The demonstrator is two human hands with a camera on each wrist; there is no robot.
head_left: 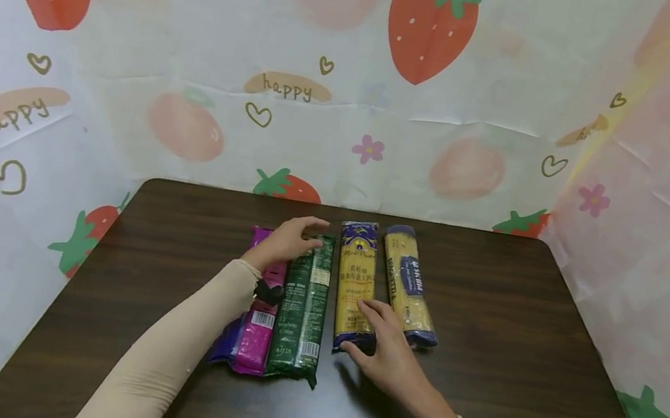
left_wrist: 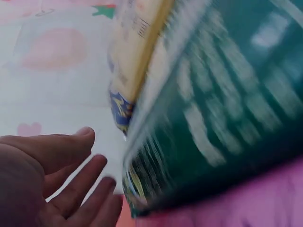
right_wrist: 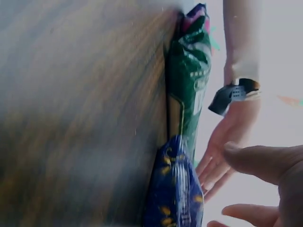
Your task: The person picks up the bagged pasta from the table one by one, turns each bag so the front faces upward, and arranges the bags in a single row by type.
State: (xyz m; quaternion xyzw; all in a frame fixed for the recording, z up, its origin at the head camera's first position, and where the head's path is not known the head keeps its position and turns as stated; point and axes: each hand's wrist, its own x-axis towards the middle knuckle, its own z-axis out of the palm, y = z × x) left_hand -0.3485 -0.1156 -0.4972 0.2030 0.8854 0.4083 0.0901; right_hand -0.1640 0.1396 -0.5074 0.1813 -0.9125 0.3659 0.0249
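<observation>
My left hand (head_left: 286, 241) is over the far end of a green spaghetti packet (head_left: 294, 311), fingers loosely spread. In the left wrist view its fingers (left_wrist: 87, 189) stand apart from that packet's end, holding nothing. A pink packet (head_left: 254, 341) lies against the green one's left side, partly under my forearm. My right hand (head_left: 388, 354) hovers at the near end of a yellow pasta packet (head_left: 356, 277) with blue ends, thumb and fingers parted. The right wrist view shows the thumb (right_wrist: 265, 163) away from the blue packet end (right_wrist: 175, 194). Right of it lies another yellow noodle packet (head_left: 405, 277).
All the packets lie on a dark brown wooden table (head_left: 475, 403). A blue-purple wrapper (head_left: 226, 343) shows at the pink packet's left. Behind and beside the table hangs a white sheet (head_left: 343, 152) printed with strawberries. A small dark device (head_left: 268, 293) sits on my left wrist.
</observation>
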